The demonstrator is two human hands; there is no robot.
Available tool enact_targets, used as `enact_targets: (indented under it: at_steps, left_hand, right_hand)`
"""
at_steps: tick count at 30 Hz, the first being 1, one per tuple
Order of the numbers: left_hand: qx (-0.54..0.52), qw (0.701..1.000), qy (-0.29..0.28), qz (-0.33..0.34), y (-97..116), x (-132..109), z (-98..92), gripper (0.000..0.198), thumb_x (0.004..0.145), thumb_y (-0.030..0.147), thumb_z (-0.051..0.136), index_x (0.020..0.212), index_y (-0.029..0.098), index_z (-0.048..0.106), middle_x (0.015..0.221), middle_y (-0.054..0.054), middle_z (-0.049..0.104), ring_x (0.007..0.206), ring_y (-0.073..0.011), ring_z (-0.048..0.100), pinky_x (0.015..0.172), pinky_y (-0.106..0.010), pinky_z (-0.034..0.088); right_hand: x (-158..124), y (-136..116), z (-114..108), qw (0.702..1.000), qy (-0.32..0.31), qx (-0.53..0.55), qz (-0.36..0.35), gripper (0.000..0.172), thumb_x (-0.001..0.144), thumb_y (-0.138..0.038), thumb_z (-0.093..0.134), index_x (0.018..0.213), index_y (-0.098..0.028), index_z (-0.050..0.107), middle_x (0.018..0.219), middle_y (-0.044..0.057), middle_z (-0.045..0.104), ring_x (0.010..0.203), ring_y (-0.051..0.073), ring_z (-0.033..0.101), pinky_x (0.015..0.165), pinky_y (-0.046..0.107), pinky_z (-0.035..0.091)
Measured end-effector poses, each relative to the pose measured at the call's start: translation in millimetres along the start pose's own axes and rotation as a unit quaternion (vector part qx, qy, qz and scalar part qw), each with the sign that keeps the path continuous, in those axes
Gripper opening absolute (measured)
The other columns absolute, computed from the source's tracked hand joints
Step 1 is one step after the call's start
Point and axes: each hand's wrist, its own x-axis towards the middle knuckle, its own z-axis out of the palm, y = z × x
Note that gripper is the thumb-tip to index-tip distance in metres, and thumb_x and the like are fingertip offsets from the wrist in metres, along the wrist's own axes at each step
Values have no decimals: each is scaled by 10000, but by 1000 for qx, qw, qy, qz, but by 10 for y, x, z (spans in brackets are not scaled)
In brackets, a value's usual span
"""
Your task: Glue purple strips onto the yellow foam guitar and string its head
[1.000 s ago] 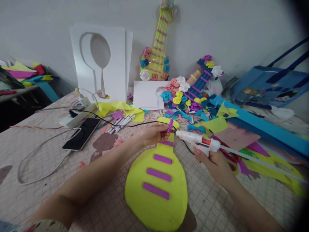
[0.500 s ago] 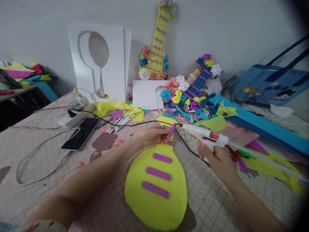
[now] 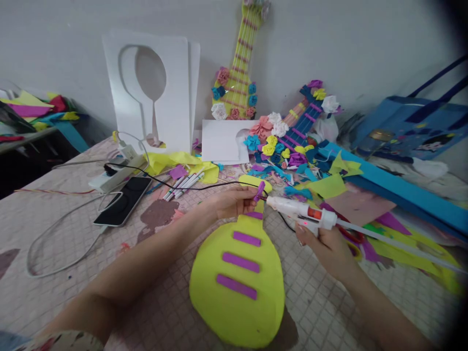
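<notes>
Head view, mid-frame: left hand [image 3: 239, 202] had fingers clamped on purple strip [image 3: 260, 189], right hand [image 3: 327, 246] gripped glue gun [image 3: 290, 207]. Looked like gluing; next move needed steady aim.

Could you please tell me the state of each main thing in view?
Purple strip, pinched in the left hand.
Glue gun, red light on, stick loaded, in the right hand.
Yellow guitar cutout, flat, with purple bars across it.
Phone, screen dark, cable connected.
Power strip, black plug inserted.
Strung guitar, propped against the wall.
White board, cut out, standing.
</notes>
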Motion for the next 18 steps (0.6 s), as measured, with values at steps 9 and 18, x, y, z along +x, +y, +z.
enact_targets:
  at_steps: [9,18]
  left_hand:
    - [-9,1000,5,5,-1,9,-17,77,876,114,580,884,58,632,692,-22,621,557,-44,568,568,-156,460]
    - [18,999,-34,-5,-48,24,-80,109,784,145,701,825,85,620,672,-3,605,559,-57,570,584,-178,468]
  right_hand:
    - [16,27,-23,1000,1,-6,-7,325,845,-453,513,620,-223,471,584,-1,495,567,161,473,500,273,371]
    - [55,-19,-60,997,74,-15,2,387,840,-507,482,573,-229,481,540,9,523,505,155,470,458,275,361]
